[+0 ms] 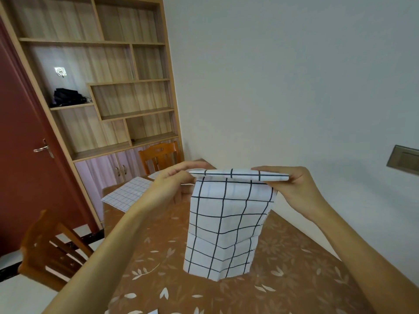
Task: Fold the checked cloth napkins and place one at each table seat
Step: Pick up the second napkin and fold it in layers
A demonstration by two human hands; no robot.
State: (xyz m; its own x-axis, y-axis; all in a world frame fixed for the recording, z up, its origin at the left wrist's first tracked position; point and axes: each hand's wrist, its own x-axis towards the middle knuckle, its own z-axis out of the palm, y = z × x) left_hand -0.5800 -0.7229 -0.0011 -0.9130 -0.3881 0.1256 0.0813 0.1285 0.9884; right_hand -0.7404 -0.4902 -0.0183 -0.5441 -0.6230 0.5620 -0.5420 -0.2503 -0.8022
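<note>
- A wooden chair [52, 250] stands at the far left, off the left edge of the counter [158, 257], which wears a brown cloth with a leaf print.
- A dark red door [25, 143] and a wooden shelf unit [108, 75] rise behind that left edge; a black bundle [68, 97] lies on one shelf.
- A flat checked napkin [127, 194] lies on the counter's far left corner, overhanging the edge slightly.
- A second chair [158, 156] is tucked in at the counter's far end.
- The left hand [172, 186] is raised above the counter, its grip pinched on the left end of the napkin's top fold.
- The held checked napkin [226, 223], white with dark lines, hangs in the air over the middle of the counter; its top edge is doubled over and its lower edge appears just clear of the surface.
- The right hand [292, 186] is level with the left, its grip pinched on the right end of the same fold.
- A grey wall plate [403, 158] sits on the wall beyond the counter's right side.
</note>
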